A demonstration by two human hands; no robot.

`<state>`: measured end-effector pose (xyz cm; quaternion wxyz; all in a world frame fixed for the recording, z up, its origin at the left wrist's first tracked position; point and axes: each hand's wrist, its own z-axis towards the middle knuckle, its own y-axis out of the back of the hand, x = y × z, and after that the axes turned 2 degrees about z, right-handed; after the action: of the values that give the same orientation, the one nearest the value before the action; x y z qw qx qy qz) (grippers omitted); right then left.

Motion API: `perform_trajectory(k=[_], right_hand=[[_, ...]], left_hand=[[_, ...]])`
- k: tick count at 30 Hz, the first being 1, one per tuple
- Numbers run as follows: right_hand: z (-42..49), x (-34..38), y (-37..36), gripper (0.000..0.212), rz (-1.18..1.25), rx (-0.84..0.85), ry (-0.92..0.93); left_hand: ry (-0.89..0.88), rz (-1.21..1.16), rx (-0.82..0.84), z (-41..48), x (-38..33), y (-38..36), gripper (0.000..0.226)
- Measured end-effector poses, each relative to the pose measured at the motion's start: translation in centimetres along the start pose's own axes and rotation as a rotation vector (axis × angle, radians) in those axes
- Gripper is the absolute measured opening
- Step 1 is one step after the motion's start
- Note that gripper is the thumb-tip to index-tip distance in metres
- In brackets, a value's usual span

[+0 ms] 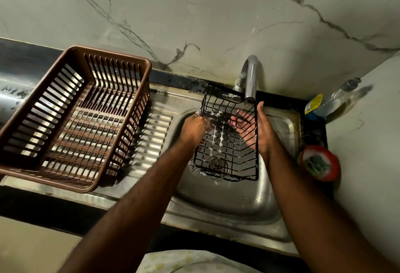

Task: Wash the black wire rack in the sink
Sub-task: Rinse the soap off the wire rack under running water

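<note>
- brown plastic basket: well left of left grip
- sink: under both grips
- black wire rack: soapy, between the grips, over sink
- left grip: clamps rack's left edge
- right grip: fingers straight, flat on rack's right side

A single wide-angle camera sits on the person's head and looks steeply down and forward over the steel sink. It is close: both forearms run in from the lower edge, and the rack lies near the middle of the view. The marble wall fills the upper part and the brown basket the left. Straight lines bend toward the edges.
</note>
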<state>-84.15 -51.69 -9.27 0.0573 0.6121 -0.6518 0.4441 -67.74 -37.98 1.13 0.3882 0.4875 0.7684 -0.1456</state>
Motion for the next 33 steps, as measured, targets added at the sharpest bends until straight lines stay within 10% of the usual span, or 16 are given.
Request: perform_trajectory(k=[10, 20, 26, 33], right_hand=[[0.0, -0.2, -0.9, 0.021, 0.055, 0.012, -0.098], [0.1, 1.4, -1.4, 0.046, -0.045, 0.058, -0.151], [0.2, 2.1, -1.3, 0.005, -0.247, -0.017, -0.161], [-0.4, 2.2, -2.0, 0.023, -0.122, 0.078, -0.049]], left_hand=[[-0.130, -0.019, 0.044, 0.4, -0.2, 1.3, 0.036], [-0.165, -0.019, 0.101, 0.9, -0.4, 1.7, 0.030], [-0.205, 0.014, 0.114, 0.6, 0.5, 1.3, 0.029], [-0.149, -0.118, 0.094, 0.5, 0.4, 0.8, 0.033]])
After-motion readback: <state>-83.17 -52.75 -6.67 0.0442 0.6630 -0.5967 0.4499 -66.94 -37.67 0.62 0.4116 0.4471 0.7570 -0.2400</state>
